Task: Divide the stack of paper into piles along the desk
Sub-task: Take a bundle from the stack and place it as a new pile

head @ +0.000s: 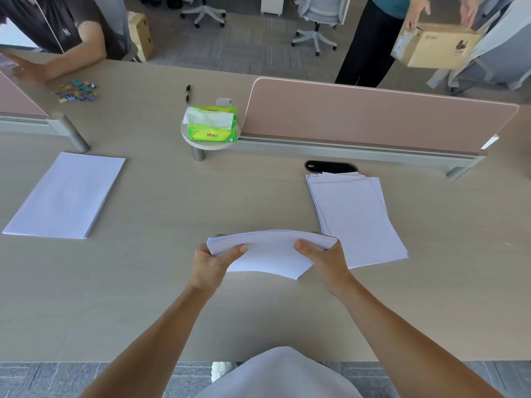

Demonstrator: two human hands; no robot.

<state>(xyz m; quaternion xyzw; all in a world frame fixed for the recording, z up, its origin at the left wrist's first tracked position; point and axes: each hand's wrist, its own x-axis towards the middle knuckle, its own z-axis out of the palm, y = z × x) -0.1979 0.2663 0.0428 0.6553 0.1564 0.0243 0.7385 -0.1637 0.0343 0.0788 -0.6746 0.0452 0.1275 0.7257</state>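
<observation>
I hold a bundle of white paper (270, 251) above the middle of the beige desk (172, 208). My left hand (211, 261) grips its left edge and my right hand (321, 258) grips its right edge, thumbs on top. The sheets bow upward between the hands. A loosely fanned pile of paper (357, 218) lies flat on the desk just right of the bundle. A neat pile of paper (66, 196) lies far to the left.
A green tissue pack (212, 124) sits on a small round shelf. A pink divider (373, 116) runs along the back right. A black pen (187, 93) and coloured clips (76, 91) lie beyond. People stand and lean across the desk; one holds a cardboard box (436, 45).
</observation>
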